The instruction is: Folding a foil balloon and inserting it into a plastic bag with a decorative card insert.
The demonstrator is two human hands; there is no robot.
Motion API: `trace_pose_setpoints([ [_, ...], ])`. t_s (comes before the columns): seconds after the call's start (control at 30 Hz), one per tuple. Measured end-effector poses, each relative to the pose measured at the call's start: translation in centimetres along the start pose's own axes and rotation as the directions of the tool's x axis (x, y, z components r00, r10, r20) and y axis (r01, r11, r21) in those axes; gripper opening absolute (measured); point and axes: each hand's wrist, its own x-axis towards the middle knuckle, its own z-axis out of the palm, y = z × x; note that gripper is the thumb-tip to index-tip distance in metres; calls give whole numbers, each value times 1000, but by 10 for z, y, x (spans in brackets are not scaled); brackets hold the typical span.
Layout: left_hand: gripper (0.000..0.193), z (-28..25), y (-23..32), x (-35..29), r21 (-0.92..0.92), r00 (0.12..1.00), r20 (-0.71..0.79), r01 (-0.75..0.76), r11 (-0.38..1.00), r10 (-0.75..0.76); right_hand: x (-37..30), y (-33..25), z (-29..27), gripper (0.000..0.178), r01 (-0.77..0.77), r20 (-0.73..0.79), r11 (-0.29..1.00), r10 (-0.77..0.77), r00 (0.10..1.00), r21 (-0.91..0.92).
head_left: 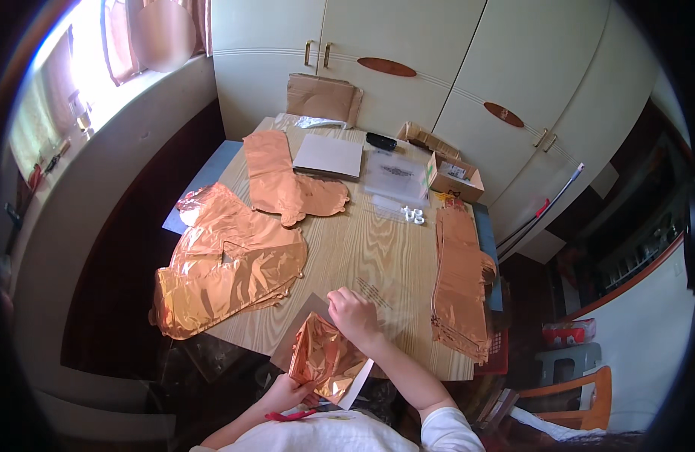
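Head view: left hand [285,393] half hidden beneath folded copper foil [325,358].

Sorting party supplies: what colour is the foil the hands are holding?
Shiny copper rose-gold foil, clearest in the head view.

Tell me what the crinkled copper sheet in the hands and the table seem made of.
Copper sheet: probably thin metallised foil film, glossy; it shows sharp creases and bright glints. Table: looks like light wood or wood-look laminate, matt; grain lines run along it.
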Motion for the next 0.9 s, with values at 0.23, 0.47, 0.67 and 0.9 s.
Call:
trace_pose_setpoints([
  [0.23, 23, -1, 19, -3, 104, 1000, -18, -22, 994, 24, 1, -5, -3, 9, 28, 38, 1000, -28, 999, -7],
  [0.47, 17, -6, 24, 4, -308, 995, -44, 70, 949, -88, -9, -13, -13, 11, 130, 13, 991, -130, 991, -26],
  [0.67, 17, -2, 20, 6, -456, 992, -45, 85, 886, -118, -19, -23, -25, 9, 206, 32, 971, -204, 979, -120],
  [0.9, 19, 18, 34, 4, -434, 994, -64, 56, 899, -93, -28, -28, -24, 10, 259, 30, 947, -258, 966, -191],
])
